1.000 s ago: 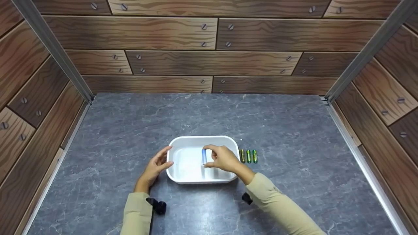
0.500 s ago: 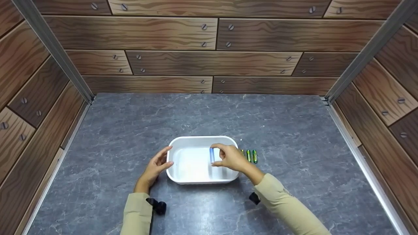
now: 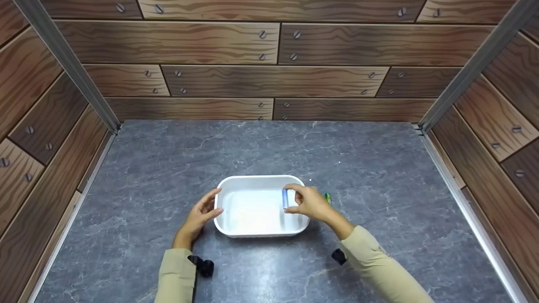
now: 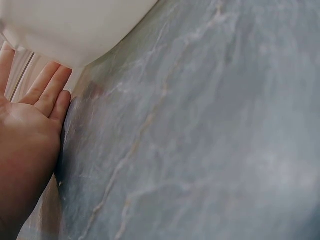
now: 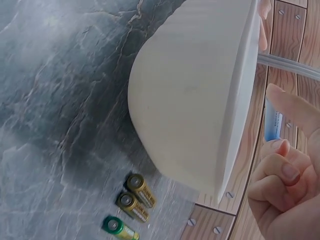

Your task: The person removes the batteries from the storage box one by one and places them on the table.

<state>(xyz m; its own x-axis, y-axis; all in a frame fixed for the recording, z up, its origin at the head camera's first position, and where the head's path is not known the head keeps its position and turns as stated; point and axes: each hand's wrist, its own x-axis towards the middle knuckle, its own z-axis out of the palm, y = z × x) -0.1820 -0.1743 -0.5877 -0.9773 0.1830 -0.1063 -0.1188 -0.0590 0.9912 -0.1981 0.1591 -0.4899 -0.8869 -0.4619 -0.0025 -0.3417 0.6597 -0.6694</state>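
In the head view, a white plastic tub [image 3: 252, 210] sits on the grey marbled tabletop. My left hand [image 3: 201, 212] steadies its left side, thumb and forefinger tips at the rim; the left wrist view shows straight fingers [image 4: 48, 91] against the tub's outside. My right hand [image 3: 313, 204] pinches a blue-and-white battery [image 3: 285, 199] lengthwise between thumb and forefinger, over the tub's right part. The right wrist view shows print on this battery [image 5: 272, 120] and the other fingers curled in. Beyond the tub's right side stands a row of batteries: two gold batteries [image 5: 134, 200] and a green battery [image 5: 120, 227].
From the head, the right hand covers most of that row; one green end [image 3: 328, 198] shows. Wood-patterned walls [image 3: 269, 46] with metal corner posts [image 3: 71, 71] enclose the table at back and sides. Black wrist cameras [image 3: 204, 266] sit by both cuffs.
The right hand has moved right across the tub with the blue battery, and now hides most of the battery row from the head view. The left hand and tub have stayed put.
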